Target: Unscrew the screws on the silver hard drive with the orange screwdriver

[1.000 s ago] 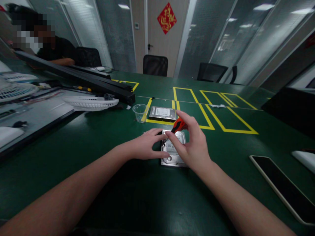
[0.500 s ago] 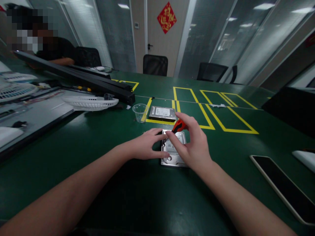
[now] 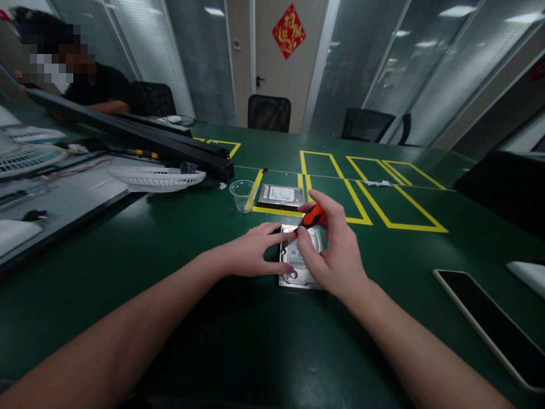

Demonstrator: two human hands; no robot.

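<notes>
A silver hard drive (image 3: 304, 277) lies flat on the green table in front of me, its label partly covered by my hands. My left hand (image 3: 251, 250) rests at its left side, fingers spread, with the thumb on the near left part of the casing and the index finger near the far edge. An orange-and-black screwdriver (image 3: 313, 216) is pinched between the thumb and fingers of my right hand (image 3: 338, 250). It slants down toward the drive's far left corner, close to my left index finger; its tip is hard to make out.
A second hard drive (image 3: 281, 196) lies inside yellow tape beyond my hands, beside a clear plastic cup (image 3: 243, 196). White fan grilles (image 3: 157, 177) and long black bars (image 3: 170, 139) crowd the left. A phone (image 3: 489, 324) lies right. A person (image 3: 104, 88) sits far left.
My right hand's fingers have shifted on the screwdriver, and more of its orange handle shows. The left hand and the hard drive have stayed in place.
</notes>
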